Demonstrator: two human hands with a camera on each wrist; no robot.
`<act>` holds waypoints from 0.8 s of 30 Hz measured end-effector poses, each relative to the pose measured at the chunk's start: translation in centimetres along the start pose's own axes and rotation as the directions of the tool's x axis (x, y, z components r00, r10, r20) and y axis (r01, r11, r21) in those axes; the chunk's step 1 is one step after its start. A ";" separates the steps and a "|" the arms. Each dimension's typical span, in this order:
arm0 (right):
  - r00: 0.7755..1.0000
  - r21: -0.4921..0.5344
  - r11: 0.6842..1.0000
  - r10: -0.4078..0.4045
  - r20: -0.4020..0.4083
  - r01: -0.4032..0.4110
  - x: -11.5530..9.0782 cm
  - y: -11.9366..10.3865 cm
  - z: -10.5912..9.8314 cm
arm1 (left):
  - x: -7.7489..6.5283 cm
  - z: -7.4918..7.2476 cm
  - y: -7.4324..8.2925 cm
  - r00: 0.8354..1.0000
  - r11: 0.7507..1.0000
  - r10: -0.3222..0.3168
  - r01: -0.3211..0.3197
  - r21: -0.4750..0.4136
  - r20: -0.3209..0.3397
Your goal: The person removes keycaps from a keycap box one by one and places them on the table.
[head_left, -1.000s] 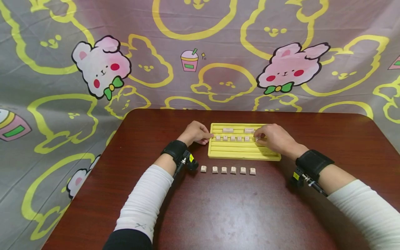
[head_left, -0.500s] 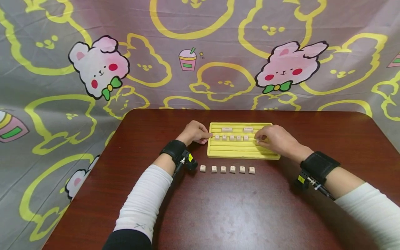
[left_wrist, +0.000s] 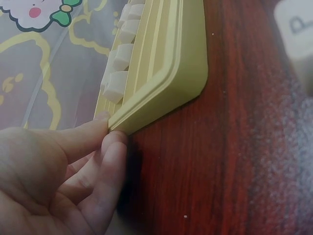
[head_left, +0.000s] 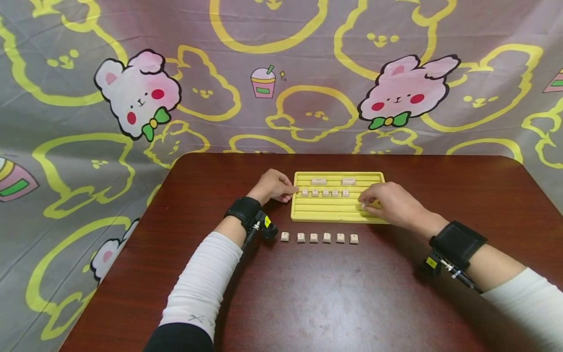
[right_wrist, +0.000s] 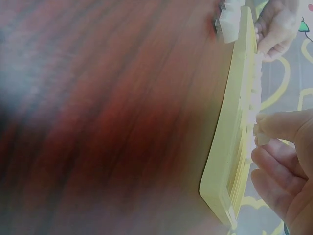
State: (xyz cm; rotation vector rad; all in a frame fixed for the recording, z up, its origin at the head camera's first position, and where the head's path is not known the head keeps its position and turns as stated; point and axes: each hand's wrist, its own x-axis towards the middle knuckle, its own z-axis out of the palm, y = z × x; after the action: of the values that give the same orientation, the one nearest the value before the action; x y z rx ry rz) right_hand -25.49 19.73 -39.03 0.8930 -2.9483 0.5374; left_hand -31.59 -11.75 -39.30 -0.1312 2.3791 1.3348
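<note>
My left hand (head_left: 274, 186) pinches the left edge of a yellow ridged tray (head_left: 334, 219) between thumb and fingers; the left wrist view shows this grip at the tray's corner (left_wrist: 146, 105). Over the tray's right part, my right hand (head_left: 391, 203) holds a small white keycap (right_wrist: 262, 139) between thumb and forefinger. Several small keycaps (head_left: 325, 193) stand in a row along one ridge. Behind them sit two wider keycaps, one to the left (head_left: 318, 181) and one to the right (head_left: 348, 181). The right hand hides the tray's right edge in the head view.
Several loose keycaps (head_left: 313, 238) lie in a line on the dark wooden table (head_left: 316, 293), in front of the tray. One lettered keycap (left_wrist: 298, 34) shows close up in the left wrist view. A patterned curtain (head_left: 264, 117) hangs behind the table.
My right hand has shifted from the right end of the keycap row slightly toward me and to the right, keycap still in its fingers. The left hand stays at the tray's edge.
</note>
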 end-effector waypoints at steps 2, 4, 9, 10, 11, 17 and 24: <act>1.000 -0.003 1.000 -0.011 -0.008 0.011 -0.3 0.0 0.0 | 0.0 0.0 0.0 1.000 1.000 0.001 -0.001 -0.001 -0.001; 1.000 -0.012 1.000 -0.017 -0.014 0.017 -0.6 -0.1 0.0 | 0.0 0.1 0.0 1.000 1.000 0.000 0.000 -0.002 -0.003; 1.000 -0.019 1.000 0.002 -0.007 -0.002 -1.3 -0.4 -0.2 | 0.0 0.1 0.1 1.000 1.000 -0.010 0.010 -0.008 -0.005; 1.000 -0.018 1.000 0.004 -0.005 -0.004 -1.4 -0.5 -0.2 | 0.0 0.1 0.1 1.000 1.000 -0.013 0.013 -0.013 -0.005; 1.000 -0.015 1.000 0.004 -0.004 -0.004 -1.6 -0.6 -0.2 | 0.0 0.1 0.2 1.000 1.000 -0.017 0.017 -0.015 -0.006; 1.000 -0.007 1.000 -0.027 -0.014 0.027 -2.3 -0.9 0.0 | 0.0 0.1 0.2 1.000 1.000 -0.023 0.023 -0.017 -0.006; 0.998 -0.003 0.999 -0.053 -0.018 0.053 -2.9 -1.1 0.3 | 0.0 0.0 0.1 1.000 1.000 -0.003 0.003 -0.008 -0.006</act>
State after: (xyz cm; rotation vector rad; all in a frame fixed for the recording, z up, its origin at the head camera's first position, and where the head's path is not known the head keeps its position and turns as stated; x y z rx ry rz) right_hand -22.42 20.29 -39.27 0.9581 -2.8996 0.5358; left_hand -31.59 -11.65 -39.21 -0.1410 2.3776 1.3441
